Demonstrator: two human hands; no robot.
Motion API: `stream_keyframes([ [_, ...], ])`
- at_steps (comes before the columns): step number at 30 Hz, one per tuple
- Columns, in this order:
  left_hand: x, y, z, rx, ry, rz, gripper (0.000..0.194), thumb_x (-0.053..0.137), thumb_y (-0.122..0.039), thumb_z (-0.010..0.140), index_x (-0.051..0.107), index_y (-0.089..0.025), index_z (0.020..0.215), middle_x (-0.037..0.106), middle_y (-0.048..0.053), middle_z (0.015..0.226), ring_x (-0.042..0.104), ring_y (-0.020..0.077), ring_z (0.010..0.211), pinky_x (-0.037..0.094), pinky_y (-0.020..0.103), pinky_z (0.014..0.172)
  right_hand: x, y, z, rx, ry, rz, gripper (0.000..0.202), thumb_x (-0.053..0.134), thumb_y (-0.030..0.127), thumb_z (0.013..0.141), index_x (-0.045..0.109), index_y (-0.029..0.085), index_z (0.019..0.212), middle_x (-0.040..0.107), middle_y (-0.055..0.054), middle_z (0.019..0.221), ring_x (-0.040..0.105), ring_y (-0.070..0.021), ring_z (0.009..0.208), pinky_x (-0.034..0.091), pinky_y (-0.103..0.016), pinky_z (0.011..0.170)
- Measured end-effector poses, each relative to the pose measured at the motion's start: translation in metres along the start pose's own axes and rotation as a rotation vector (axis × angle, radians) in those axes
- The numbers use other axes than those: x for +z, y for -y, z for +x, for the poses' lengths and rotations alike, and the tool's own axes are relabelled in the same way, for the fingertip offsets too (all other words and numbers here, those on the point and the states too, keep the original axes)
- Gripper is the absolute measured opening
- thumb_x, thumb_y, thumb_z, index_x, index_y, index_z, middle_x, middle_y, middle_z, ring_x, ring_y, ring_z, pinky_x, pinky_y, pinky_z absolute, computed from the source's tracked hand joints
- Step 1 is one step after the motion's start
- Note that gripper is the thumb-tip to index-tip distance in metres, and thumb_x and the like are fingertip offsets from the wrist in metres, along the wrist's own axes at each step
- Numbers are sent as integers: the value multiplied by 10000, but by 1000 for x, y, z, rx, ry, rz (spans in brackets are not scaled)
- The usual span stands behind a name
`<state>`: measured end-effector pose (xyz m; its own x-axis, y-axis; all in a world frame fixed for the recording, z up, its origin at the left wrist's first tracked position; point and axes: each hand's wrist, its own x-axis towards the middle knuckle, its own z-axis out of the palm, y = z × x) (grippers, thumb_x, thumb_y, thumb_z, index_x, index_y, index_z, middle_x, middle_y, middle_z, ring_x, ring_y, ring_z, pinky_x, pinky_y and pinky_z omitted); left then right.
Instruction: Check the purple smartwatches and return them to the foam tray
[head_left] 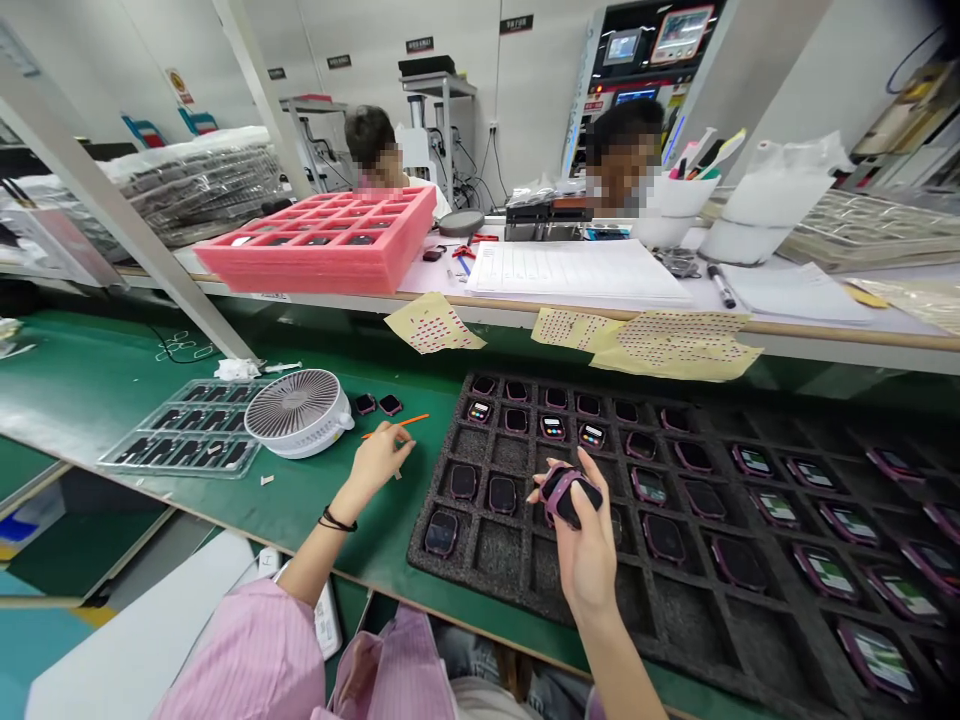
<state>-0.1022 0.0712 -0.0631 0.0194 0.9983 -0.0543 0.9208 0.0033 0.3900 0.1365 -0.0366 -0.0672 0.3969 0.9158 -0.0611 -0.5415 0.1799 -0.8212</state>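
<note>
My right hand (589, 535) is closed around a smartwatch (574, 497) with a dark face and purple casing, lifted above the black foam tray (499, 550). The thumb lies across the watch face. My left hand (382, 455) is over the green bench, fingers curled, beside a thin orange stick (418, 418). A small pale piece (398, 474) shows below its fingertips; whether the hand grips it or the stick is unclear. Two small dark watch cases (379, 404) lie behind that hand. Several purple-rimmed watches (553, 428) sit in the tray's compartments, some with lit screens.
A white round fan (296, 412) stands left of my left hand, beside a clear plastic tray (120, 452) of black parts. Above the bench, a shelf (450, 300) carries a pink foam tray (300, 265), papers (570, 270) and a pen cup (679, 205). Two people sit beyond it.
</note>
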Motion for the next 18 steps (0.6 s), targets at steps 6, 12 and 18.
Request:
stream_keyframes([
  [6,18,28,9,-93,-20,36,181,557,-327,846,582,-160,782,609,73,947,615,173,731,440,253,644,5,-3,-3,30,35,12,416,595,360,838,510,299,1240,619,-31,1081,627,-160,816,495,-390,790],
  [12,21,21,10,-11,38,-39,135,546,-254,833,546,-152,745,633,38,753,598,146,533,461,267,601,6,-1,-2,78,55,88,386,570,353,854,520,282,1230,633,-47,1060,617,-174,785,496,-407,755],
  [18,1,-12,-10,169,-16,-155,92,491,-201,877,576,-167,878,701,56,846,681,188,774,519,275,701,7,11,5,384,124,254,352,565,354,841,597,214,1162,674,-80,966,626,-201,785,473,-348,643],
])
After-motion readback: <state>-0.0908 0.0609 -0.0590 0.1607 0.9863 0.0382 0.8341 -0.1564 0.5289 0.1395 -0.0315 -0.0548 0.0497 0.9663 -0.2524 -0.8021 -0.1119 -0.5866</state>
